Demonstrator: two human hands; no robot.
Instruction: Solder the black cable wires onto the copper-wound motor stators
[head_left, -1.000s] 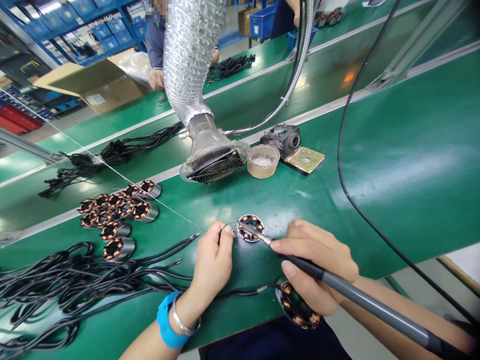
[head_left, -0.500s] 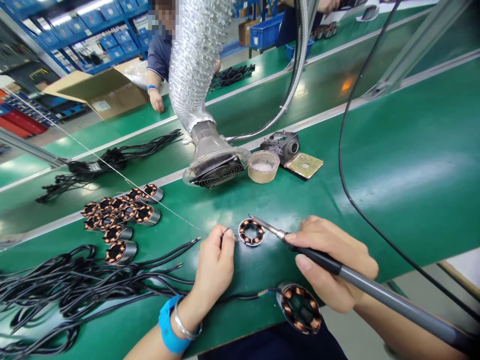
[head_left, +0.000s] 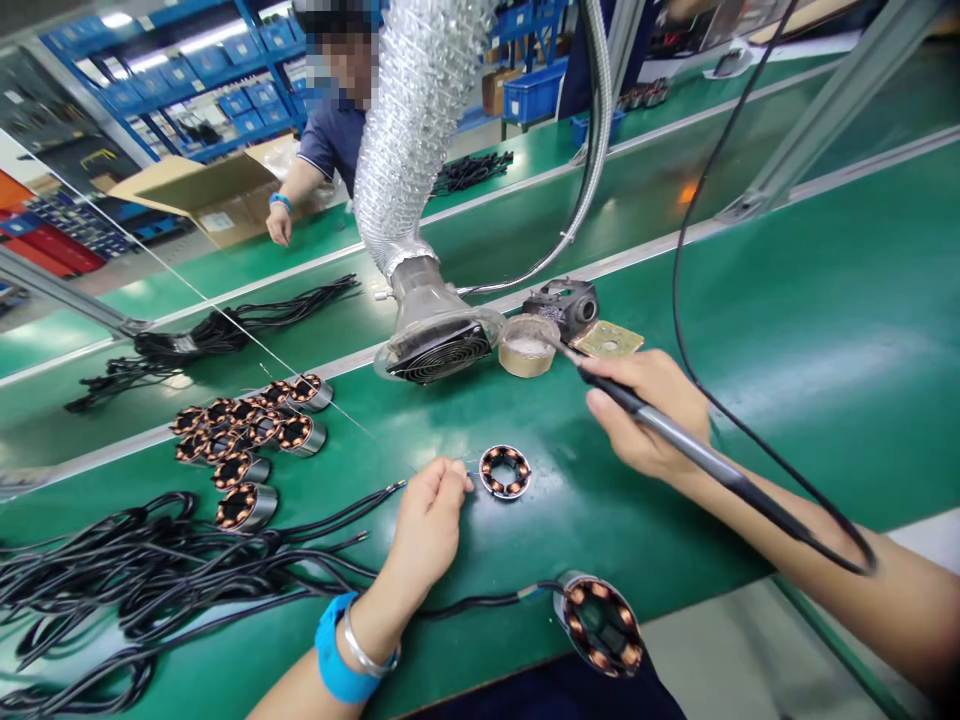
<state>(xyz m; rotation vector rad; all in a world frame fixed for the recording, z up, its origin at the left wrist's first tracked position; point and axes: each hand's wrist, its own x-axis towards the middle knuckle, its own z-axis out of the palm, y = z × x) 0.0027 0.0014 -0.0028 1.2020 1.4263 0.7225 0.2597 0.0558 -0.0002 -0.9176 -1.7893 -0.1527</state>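
Note:
My left hand (head_left: 431,510) is closed in a pinch at the left side of a ring-shaped motor stator (head_left: 505,472) with copper windings. A thin strand of solder wire (head_left: 277,358) slants down from the upper left to these fingers. My right hand (head_left: 652,415) grips a soldering iron (head_left: 675,440) like a pen. The iron's tip reaches into a round tan tub (head_left: 525,350) with pale contents; the very end is hard to see. Near the front edge a second stator (head_left: 600,622), tilted, has a black cable (head_left: 480,600) running to it.
Several stators (head_left: 247,430) stand grouped at left, above a tangle of black cables (head_left: 150,570). A fume extractor hood (head_left: 435,345) hangs over the middle. Beside the tub is a soldering iron stand (head_left: 566,305). A co-worker's hand (head_left: 280,228) is across the bench.
My right hand has carried the soldering iron up and away from the stator to the tub. My left hand stays beside the stator. The co-worker's hand has moved left.

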